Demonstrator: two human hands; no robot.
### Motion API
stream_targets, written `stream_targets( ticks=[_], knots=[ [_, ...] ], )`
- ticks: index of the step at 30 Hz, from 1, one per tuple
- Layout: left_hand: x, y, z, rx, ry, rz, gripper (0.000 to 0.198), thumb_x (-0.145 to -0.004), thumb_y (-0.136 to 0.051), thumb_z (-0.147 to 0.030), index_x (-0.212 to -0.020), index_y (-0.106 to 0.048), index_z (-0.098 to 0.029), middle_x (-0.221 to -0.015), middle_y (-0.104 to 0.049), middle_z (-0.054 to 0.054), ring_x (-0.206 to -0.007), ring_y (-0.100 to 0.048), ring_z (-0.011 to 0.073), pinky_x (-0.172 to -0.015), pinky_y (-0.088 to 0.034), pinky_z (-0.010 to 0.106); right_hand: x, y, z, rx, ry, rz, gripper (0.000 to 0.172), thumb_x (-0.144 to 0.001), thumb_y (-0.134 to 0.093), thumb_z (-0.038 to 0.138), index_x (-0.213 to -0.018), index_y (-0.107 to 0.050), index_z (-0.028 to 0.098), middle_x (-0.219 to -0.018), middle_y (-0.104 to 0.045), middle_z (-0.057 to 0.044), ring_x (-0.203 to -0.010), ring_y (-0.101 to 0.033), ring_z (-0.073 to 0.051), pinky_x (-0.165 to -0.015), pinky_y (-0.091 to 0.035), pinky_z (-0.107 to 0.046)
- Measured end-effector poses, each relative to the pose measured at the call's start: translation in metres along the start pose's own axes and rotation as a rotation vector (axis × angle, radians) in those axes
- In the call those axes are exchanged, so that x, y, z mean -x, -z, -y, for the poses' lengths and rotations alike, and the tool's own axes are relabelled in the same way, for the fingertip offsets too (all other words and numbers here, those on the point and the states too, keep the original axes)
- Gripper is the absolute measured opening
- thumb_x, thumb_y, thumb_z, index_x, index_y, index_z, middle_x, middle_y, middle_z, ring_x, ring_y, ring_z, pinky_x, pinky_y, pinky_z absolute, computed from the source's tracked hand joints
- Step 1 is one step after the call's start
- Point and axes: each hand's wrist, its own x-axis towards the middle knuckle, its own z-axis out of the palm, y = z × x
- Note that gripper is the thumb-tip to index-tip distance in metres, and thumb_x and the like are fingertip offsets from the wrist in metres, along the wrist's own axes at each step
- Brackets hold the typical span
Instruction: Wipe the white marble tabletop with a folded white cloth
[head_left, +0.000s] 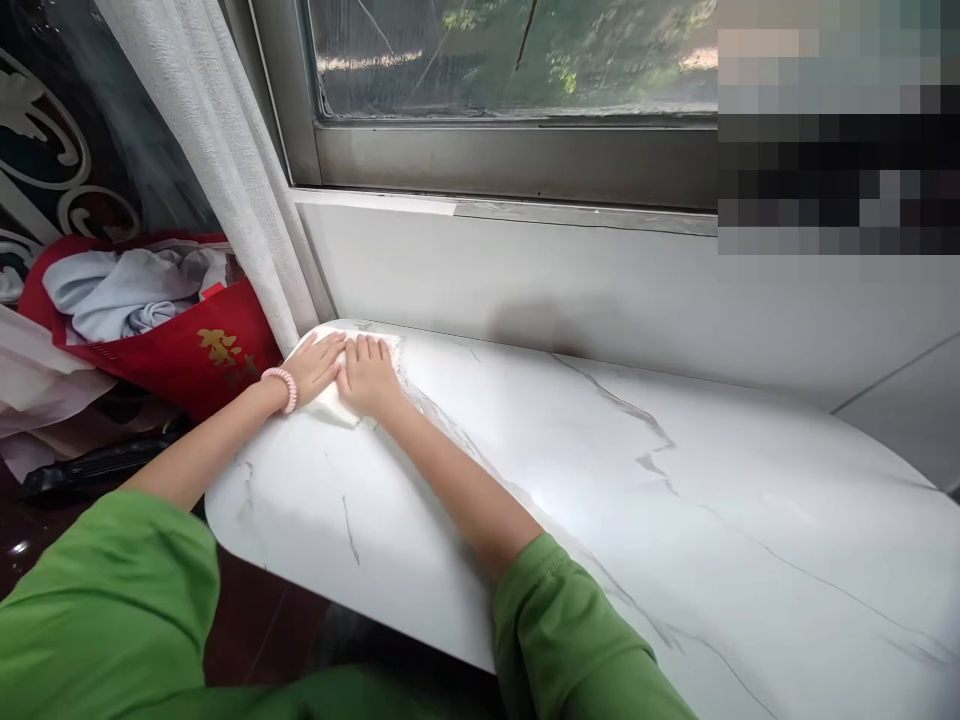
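A white cloth (330,400) lies flat at the far left end of a white marble table (600,480), close to the wall. My left hand (315,368) rests on it with fingers stretched out flat; a pink coil band sits on that wrist. My right hand (367,375) lies beside it, touching it, fingers also flat on the cloth. Both arms wear green sleeves.
A white curtain (225,160) hangs at the table's left end. A red bag (187,350) stuffed with pale clothes stands on the floor to the left. A window with a metal frame (510,160) runs above the white wall behind the table.
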Motion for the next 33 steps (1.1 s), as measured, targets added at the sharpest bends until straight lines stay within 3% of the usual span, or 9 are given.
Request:
stream_targets(
  ticks=[6,9,12,15,19,23,26,33],
  knots=[
    [0.119,0.006,-0.02,-0.049,0.124,-0.069,0.055,-0.093,-0.017,-0.03,-0.142,-0.027,-0.008,-0.148,-0.032,0.014,-0.139,-0.023,0.0206,-0.115,-0.012,0.043,0.045,0.014,0.078,-0.085,0.17,0.017,0.059,-0.09,-0.037,0.032,-0.135,-0.037,-0.007,-0.136,-0.041,-0.028,-0.126,-0.034,-0.038,-0.107,-0.018,-0.053],
    [0.166,0.006,-0.038,-0.072,0.186,-0.118,0.054,-0.094,-0.017,-0.03,-0.145,-0.021,-0.013,-0.149,-0.031,0.012,-0.138,-0.025,0.0211,-0.114,-0.014,0.044,0.069,0.022,0.106,-0.136,0.241,0.022,0.06,-0.089,-0.04,0.031,-0.134,-0.037,-0.008,-0.136,-0.04,-0.029,-0.127,-0.034,-0.038,-0.108,-0.019,-0.053],
    [0.193,0.005,-0.056,-0.081,0.22,-0.154,0.055,-0.094,-0.018,-0.029,-0.148,-0.013,-0.019,-0.15,-0.03,0.009,-0.137,-0.027,0.0214,-0.114,-0.014,0.045,0.087,0.029,0.119,-0.173,0.283,0.041,0.06,-0.09,-0.04,0.031,-0.135,-0.036,-0.009,-0.138,-0.038,-0.03,-0.128,-0.032,-0.038,-0.107,-0.019,-0.055],
    [0.202,0.004,-0.066,-0.094,0.235,-0.15,0.055,-0.094,-0.017,-0.028,-0.148,-0.008,-0.02,-0.15,-0.03,0.009,-0.137,-0.027,0.0219,-0.114,-0.014,0.046,0.095,0.032,0.121,-0.199,0.301,0.061,0.06,-0.09,-0.039,0.031,-0.134,-0.036,-0.009,-0.138,-0.038,-0.03,-0.129,-0.031,-0.039,-0.108,-0.019,-0.054],
    [0.195,0.005,-0.064,-0.113,0.231,-0.132,0.053,-0.095,-0.016,-0.028,-0.146,-0.013,-0.014,-0.147,-0.033,0.013,-0.137,-0.026,0.0217,-0.114,-0.015,0.046,0.087,0.028,0.113,-0.251,0.319,0.068,0.058,-0.09,-0.041,0.033,-0.133,-0.039,-0.006,-0.136,-0.041,-0.028,-0.127,-0.034,-0.036,-0.107,-0.021,-0.053],
    [0.168,0.002,-0.048,-0.126,0.271,-0.118,0.052,-0.095,-0.016,-0.028,-0.143,-0.023,-0.011,-0.145,-0.036,0.014,-0.137,-0.027,0.0216,-0.113,-0.015,0.047,0.061,0.018,0.093,-0.282,0.323,0.047,0.055,-0.087,-0.045,0.033,-0.13,-0.043,-0.002,-0.131,-0.047,-0.022,-0.122,-0.038,-0.032,-0.108,-0.021,-0.047],
    [0.13,-0.002,-0.03,-0.131,0.287,-0.096,0.051,-0.094,-0.018,-0.027,-0.141,-0.028,-0.01,-0.145,-0.036,0.015,-0.137,-0.027,0.0218,-0.113,-0.014,0.047,0.034,0.008,0.068,-0.28,0.3,0.025,0.05,-0.086,-0.047,0.031,-0.127,-0.047,0.003,-0.126,-0.05,-0.018,-0.117,-0.04,-0.028,-0.108,-0.021,-0.044],
    [0.01,-0.001,0.011,-0.069,0.172,-0.01,0.051,-0.093,-0.021,-0.026,-0.138,-0.032,-0.005,-0.147,-0.032,0.015,-0.138,-0.023,0.0205,-0.114,-0.011,0.043,-0.028,-0.009,-0.002,-0.156,0.125,0.011,0.043,-0.088,-0.044,0.026,-0.124,-0.049,0.004,-0.124,-0.052,-0.017,-0.113,-0.043,-0.028,-0.105,-0.023,-0.04]
  ],
)
